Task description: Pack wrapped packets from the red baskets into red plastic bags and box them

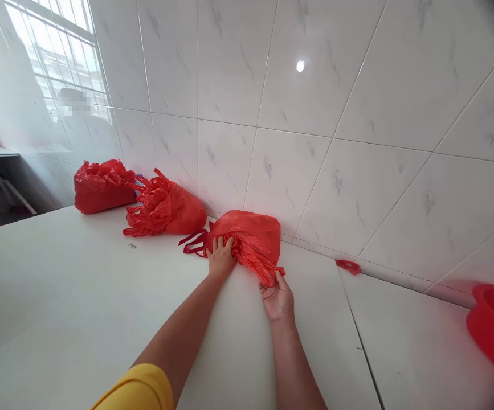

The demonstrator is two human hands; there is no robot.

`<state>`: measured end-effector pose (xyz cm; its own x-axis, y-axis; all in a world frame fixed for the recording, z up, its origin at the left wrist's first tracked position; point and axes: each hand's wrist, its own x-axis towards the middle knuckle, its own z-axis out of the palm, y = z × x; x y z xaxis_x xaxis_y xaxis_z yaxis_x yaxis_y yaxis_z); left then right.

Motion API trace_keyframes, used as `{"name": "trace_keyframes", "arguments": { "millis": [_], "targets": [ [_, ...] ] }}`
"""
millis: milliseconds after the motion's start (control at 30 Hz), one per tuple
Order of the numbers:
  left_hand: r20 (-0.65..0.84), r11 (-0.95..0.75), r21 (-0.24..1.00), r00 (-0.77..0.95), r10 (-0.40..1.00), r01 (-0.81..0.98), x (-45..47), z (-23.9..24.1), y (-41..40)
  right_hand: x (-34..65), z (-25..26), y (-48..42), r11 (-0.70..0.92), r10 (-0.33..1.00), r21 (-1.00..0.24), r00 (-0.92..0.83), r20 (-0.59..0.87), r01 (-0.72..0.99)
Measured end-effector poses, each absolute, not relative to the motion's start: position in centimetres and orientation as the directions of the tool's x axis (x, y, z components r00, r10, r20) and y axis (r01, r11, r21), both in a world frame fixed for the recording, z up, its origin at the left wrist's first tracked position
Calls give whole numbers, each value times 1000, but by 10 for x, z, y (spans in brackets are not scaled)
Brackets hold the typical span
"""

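Note:
A bulging red plastic bag [255,225] lies on the white table against the tiled wall. My left hand [221,261] rests on its left front side, fingers spread over the crumpled plastic, their tips partly sunk in the folds. At the lower right corner of the bag, my right hand [278,297] is turned palm up and pinches the gathered end of the plastic between thumb and fingers. Dark red straps [194,244] stick out on the left, beside my left hand. What the bag contains is hidden.
Two more full red bags stand along the wall, a crumpled bag [165,205] and a bag farther left [105,187]. A red plastic scrap [348,266] lies near a seam in the table [101,296]. At the right edge is a red basin [492,330].

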<state>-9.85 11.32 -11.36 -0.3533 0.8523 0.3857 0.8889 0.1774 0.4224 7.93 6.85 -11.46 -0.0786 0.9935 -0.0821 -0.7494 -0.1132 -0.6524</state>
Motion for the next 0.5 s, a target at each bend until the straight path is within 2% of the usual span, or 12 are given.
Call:
{"name": "trace_keyframes", "arguments": {
  "millis": [200, 333, 400, 500],
  "targets": [
    [361, 197, 472, -393, 846, 859, -103, -109, 118, 143, -117, 35, -7, 997, -622, 42, -65, -783],
    [348, 196, 494, -399, 848, 847, -102, -98, 110, 201, -120, 5, 93, 983, -669, 176, -57, -737],
    [374, 171, 476, -375, 848, 862, -100, -93, 100, 222, -121, -11, 95, 965, -708, 238, -107, -700],
    [495, 71, 417, -292, 819, 906, -95, -92, 72, 239, -120, -30, 47, 950, -744, 259, -173, -667]
  ]
}}
